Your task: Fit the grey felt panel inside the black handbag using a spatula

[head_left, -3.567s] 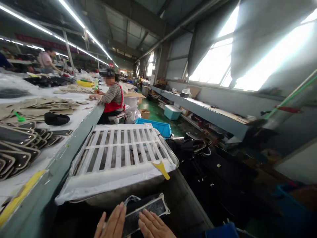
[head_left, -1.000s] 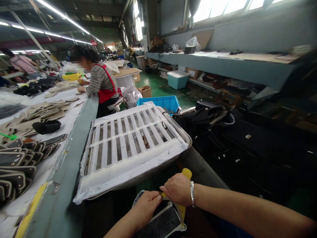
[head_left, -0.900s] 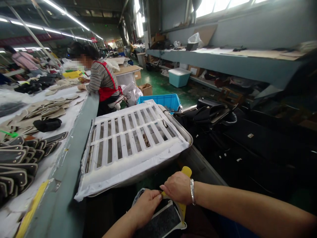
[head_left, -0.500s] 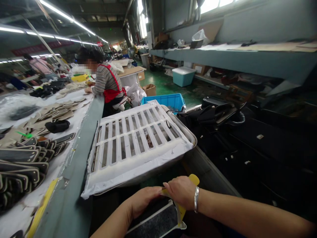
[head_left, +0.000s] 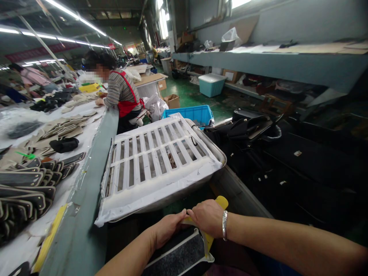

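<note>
Low in the view, my left hand is closed at the upper edge of a dark panel with a pale border. My right hand meets it there, thumb side to thumb side, with a metal bracelet on the wrist. It is wrapped round a yellow piece whose rounded end sticks out above the knuckles. More yellow shows below the palm, along the panel's right end. What lies between my fingertips is hidden. Just beyond my hands is a slatted rack wrapped in white.
Along the left, a worktable bears a stack of dark pale-edged pieces and beige pieces. A co-worker in a red apron sits there. Behind the rack stands a blue crate; black material lies at right.
My hands stay close together at the panel and the yellow piece, with slight finger movement. The whole view has shifted a little.
</note>
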### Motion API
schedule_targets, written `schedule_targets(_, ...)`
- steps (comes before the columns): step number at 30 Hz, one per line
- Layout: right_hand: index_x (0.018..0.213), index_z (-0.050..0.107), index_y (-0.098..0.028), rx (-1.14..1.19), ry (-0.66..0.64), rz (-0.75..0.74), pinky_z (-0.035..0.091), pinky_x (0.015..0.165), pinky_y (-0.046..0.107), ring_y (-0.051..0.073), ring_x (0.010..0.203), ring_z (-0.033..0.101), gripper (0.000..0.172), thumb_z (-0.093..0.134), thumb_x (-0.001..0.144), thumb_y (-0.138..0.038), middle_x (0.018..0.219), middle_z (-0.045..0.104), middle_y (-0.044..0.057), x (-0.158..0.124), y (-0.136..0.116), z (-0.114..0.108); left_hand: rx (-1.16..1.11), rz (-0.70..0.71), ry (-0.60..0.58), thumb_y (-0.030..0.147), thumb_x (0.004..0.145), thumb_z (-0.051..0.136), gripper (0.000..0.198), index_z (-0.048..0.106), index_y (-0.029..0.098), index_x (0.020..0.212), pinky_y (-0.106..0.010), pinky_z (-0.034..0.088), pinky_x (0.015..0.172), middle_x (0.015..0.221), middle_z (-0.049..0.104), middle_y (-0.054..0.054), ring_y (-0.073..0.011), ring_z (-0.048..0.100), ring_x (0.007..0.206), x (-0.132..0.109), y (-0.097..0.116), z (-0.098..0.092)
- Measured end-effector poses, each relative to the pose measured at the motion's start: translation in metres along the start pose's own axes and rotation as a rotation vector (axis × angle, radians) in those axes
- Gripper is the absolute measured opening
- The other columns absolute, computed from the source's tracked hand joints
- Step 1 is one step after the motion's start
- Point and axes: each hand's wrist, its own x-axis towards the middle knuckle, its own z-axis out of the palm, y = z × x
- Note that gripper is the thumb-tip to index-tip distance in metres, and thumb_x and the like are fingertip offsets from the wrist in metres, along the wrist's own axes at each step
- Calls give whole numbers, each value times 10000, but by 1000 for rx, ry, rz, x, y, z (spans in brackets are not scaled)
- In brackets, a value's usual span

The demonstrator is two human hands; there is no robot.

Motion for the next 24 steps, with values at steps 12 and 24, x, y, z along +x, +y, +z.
schedule_targets(12,721,661,-165,-59,-27,-154,350,535,273,194,661,640,530,212,947,-331,718,685,76,0,-3,-9,574,153,-29,523,852,370,448,646,172,880,-310,364,859,877,621,-15,-187,500,853,-14,8,-4)
schedule_targets(24,718,649,-154,-64,-68,-282,290,523,293,182,651,624,544,190,947,-333,720,677,82,4,6,-11,890,244,-119,498,911,225,523,606,163,1035,-306,352,958,1059,612,-78,-199,527,992,-19,16,0)
